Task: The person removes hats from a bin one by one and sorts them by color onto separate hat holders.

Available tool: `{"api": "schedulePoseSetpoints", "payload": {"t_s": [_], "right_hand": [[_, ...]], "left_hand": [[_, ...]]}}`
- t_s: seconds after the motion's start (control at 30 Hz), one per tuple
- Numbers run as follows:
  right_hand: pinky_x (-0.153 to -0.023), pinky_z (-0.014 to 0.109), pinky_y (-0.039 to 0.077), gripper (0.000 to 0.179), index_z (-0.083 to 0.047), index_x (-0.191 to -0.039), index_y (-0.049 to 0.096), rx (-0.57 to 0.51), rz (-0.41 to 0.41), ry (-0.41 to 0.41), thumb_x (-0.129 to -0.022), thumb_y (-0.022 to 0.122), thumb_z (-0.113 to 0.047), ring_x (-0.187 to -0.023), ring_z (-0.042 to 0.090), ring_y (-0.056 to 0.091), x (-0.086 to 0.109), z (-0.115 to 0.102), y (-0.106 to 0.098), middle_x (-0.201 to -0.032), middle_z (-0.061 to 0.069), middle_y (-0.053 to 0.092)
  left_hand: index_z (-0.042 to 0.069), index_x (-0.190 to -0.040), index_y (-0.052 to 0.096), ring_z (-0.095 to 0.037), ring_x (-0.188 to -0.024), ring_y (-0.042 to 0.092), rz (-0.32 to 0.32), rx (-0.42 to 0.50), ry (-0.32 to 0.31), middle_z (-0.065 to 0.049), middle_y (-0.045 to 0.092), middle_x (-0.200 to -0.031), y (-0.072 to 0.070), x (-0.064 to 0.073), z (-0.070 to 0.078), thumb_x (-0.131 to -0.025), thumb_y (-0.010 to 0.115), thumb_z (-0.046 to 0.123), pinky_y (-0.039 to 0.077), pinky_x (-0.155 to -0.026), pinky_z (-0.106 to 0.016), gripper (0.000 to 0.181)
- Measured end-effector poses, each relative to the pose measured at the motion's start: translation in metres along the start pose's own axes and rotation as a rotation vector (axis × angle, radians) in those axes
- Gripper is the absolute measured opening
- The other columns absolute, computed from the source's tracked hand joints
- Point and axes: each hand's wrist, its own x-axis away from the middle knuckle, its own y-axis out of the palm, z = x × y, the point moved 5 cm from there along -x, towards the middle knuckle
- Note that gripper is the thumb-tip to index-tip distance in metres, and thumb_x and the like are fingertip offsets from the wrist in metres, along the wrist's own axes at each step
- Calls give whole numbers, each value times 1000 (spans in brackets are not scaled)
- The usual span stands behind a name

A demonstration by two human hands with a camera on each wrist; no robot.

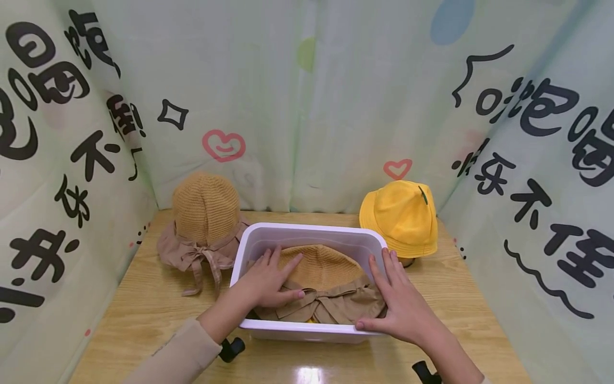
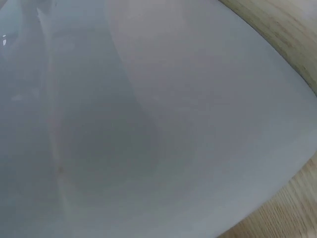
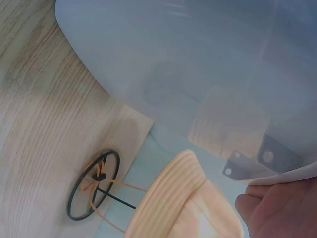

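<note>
Head view: a glossy, pale-lavender plastic bin (image 1: 307, 335), rectangular with rounded corners and a rolled rim, stands on a light wood-grain tabletop (image 1: 455, 325). Inside it lies a tan, ribbed-knit hat (image 1: 318, 266) with a domed crown and a soft brown cloth brim, its flat cloth bow facing the near wall; a sliver of yellow material shows beneath the brim. The left hand (image 1: 271, 280) is spread wide, fingers extended over the left part of the hat; firm pressure cannot be confirmed. The right hand (image 1: 400, 301) is also wide, its straight fingers lying along the right rim and its thumb on the near rim. Behind the bin at left stands a second knit hat (image 1: 205, 208), with a mauve-brown ruffled brim and hanging ribbon ties. Behind it at right sits a bright yellow, smooth-cloth bucket hat (image 1: 400, 218) with a small dark-green tab. Right wrist view shows its stitched brim, thin cords and a black wire stand (image 3: 100, 176) with a circular base. Left wrist view is mostly filled by smooth, semi-glossy bin wall.
</note>
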Motion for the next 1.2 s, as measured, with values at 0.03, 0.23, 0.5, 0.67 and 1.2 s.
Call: {"api": "schedulePoseSetpoints", "payload": {"t_s": [0.03, 0.23, 0.5, 0.67, 1.2], "right_hand": [[-110, 68, 28, 131, -13, -162, 10, -1, -1, 2, -66, 73, -77, -153, 42, -2, 0, 0, 0, -165, 25, 1], [-111, 66, 27, 132, -11, -161, 9, 0, -2, 7, -66, 73, -77, -153, 40, -3, 1, 0, 0, -165, 24, 1], [-118, 59, 20, 132, -11, -161, 8, -7, 2, 16, -66, 73, -76, -153, 37, -5, 1, 1, 1, -166, 23, 0], [-119, 57, 18, 132, -11, -161, 7, -8, -2, 18, -67, 72, -77, -154, 36, -6, 1, 1, 1, -166, 22, -1], [-122, 31, -1, 135, 0, -159, 10, -36, -4, 42, -67, 73, -77, -154, 33, -3, 2, 2, 2, -166, 21, 0]], "left_hand": [[28, -160, 23, -54, -145, 20, -7, -2, -10, -32, 16, -160, 0, 0, 0, -91, 50, 70, 28, -113, -63, 85], [26, -159, 27, -54, -137, 35, -1, -56, -3, -37, 27, -153, 0, 0, 2, -92, 51, 68, 37, -109, -60, 83], [16, -154, 39, -37, -103, 57, 141, -125, 32, -25, 50, -119, -4, -2, 3, -93, 58, 59, 53, -76, -49, 77], [10, -151, 42, -34, -98, 55, 283, -184, 55, -22, 51, -113, -9, -2, 4, -94, 65, 45, 53, -62, -43, 70], [12, -100, 70, -22, -87, 62, 575, -86, 79, -3, 60, -91, -30, 5, 7, -94, 71, 25, 54, -65, -39, 15]]}}
